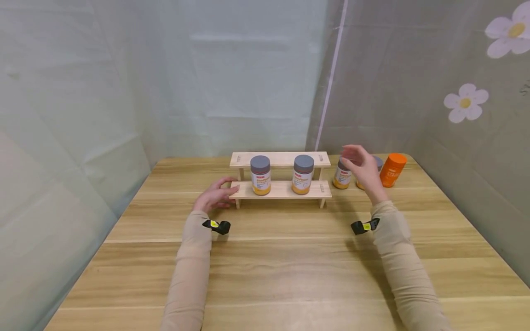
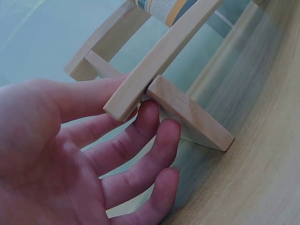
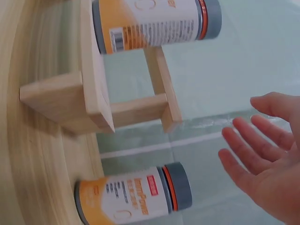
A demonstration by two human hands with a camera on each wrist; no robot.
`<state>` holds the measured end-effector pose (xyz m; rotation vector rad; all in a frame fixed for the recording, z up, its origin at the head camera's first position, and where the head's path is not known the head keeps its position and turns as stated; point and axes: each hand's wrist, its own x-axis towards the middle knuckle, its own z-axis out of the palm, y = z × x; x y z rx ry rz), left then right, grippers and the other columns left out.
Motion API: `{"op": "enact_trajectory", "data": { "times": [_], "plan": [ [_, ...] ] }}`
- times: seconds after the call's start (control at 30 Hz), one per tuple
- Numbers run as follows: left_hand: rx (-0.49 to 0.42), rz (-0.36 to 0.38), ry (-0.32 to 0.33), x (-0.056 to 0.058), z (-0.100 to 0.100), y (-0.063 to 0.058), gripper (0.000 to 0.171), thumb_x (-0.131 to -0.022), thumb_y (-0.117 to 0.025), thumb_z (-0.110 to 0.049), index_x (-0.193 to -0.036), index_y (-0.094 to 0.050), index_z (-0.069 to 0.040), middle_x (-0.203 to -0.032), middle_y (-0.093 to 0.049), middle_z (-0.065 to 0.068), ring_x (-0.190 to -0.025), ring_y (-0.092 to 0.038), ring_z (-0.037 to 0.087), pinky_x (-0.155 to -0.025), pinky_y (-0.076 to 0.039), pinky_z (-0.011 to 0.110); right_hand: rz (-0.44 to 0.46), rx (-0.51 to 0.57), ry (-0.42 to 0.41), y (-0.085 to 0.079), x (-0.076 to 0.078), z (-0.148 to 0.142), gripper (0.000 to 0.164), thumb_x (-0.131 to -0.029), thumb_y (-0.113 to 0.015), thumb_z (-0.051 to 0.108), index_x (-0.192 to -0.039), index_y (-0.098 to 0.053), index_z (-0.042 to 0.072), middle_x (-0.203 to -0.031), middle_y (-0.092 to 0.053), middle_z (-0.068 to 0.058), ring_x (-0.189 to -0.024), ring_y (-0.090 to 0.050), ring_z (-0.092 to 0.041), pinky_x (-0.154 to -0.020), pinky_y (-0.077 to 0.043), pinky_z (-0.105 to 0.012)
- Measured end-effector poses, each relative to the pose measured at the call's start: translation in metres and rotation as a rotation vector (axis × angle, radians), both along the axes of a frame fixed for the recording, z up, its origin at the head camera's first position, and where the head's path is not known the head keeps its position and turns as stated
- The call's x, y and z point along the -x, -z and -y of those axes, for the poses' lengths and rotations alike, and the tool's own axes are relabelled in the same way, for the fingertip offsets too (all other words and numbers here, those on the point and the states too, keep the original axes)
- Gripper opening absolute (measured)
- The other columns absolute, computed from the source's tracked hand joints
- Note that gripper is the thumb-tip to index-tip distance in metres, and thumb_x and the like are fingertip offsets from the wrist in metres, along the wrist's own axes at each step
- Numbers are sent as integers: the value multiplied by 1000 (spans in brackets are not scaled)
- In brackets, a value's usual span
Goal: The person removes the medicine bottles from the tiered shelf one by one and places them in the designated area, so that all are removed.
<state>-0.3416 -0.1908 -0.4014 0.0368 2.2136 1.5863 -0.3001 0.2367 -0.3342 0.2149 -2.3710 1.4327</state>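
Observation:
A two-tier wooden rack point(image 1: 278, 189) stands on the table, with one grey-lidded jar point(image 1: 261, 180) and a second grey-lidded jar point(image 1: 303, 179) on its lower tier. My left hand point(image 1: 214, 196) grips the left end of that tier; in the left wrist view, its thumb and curled fingers lie on opposite faces of the board point(image 2: 159, 61). To the right of the rack, my right hand point(image 1: 363, 169) is raised above a third jar point(image 1: 341, 180) on the table. In the right wrist view its fingers point(image 3: 251, 140) hold nothing and are apart from this jar point(image 3: 136, 197).
Beside the right hand, an orange bottle point(image 1: 393, 171) leans in the head view, next to another grey-lidded jar point(image 1: 378, 162) partly hidden by the hand. The rack's upper tier point(image 1: 279, 159) rises behind the jars. Pale curtains hang beyond the table's point(image 1: 269, 262) back edge.

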Motion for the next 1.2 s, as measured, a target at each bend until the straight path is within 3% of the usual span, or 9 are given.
{"op": "enact_trajectory", "data": {
  "times": [0.17,0.33,0.53,0.67,0.8,0.9,1.2],
  "plan": [
    [4,1,7,-1,0,-1,61,-98,-56,-35,-150,-29,-22,-140,-48,24,-93,-65,17,-80,-51,30,-17,23,-29,2,0,11,38,-97,-59,24,-130,-54,7,-125,-62,-18,-100,-56,7,-101,-45,-26],
    [-4,1,13,-1,-1,-1,62,-98,-56,-35,-151,-28,-21,-142,-46,25,-92,-65,16,-81,-50,31,-34,73,-112,5,3,21,36,-98,-58,19,-129,-54,2,-122,-63,-22,-97,-58,8,-91,-45,-12],
    [4,-8,18,0,0,-1,62,-97,-57,-36,-151,-29,-21,-137,-51,23,-90,-66,15,-79,-51,30,-4,121,-261,11,5,31,40,-98,-57,17,-133,-49,-1,-126,-58,-26,-103,-59,3,-90,-46,-11],
    [-5,-8,13,0,0,0,61,-98,-57,-35,-150,-30,-21,-129,-57,19,-86,-66,13,-78,-51,30,44,124,-300,17,6,37,47,-99,-56,17,-141,-41,4,-135,-55,-24,-118,-57,-13,-97,-44,-18],
    [-18,-5,21,0,1,0,62,-98,-57,-34,-151,-29,-19,-126,-57,17,-84,-66,11,-78,-51,29,96,159,-311,22,8,44,52,-99,-55,17,-146,-35,7,-140,-50,-24,-130,-49,-33,-107,-42,-41],
    [-24,-4,21,1,2,1,61,-98,-57,-34,-150,-29,-19,-126,-56,17,-82,-66,10,-77,-51,29,123,166,-322,26,10,50,53,-99,-55,16,-147,-34,8,-144,-46,-25,-135,-44,-38,-109,-38,-52],
    [-29,-2,15,2,2,1,61,-98,-57,-33,-150,-30,-19,-122,-56,13,-83,-66,11,-76,-50,29,127,162,-349,32,11,63,60,-95,-60,8,-148,-31,6,-146,-43,-26,-137,-41,-41,-113,-33,-53]
  ]
}}
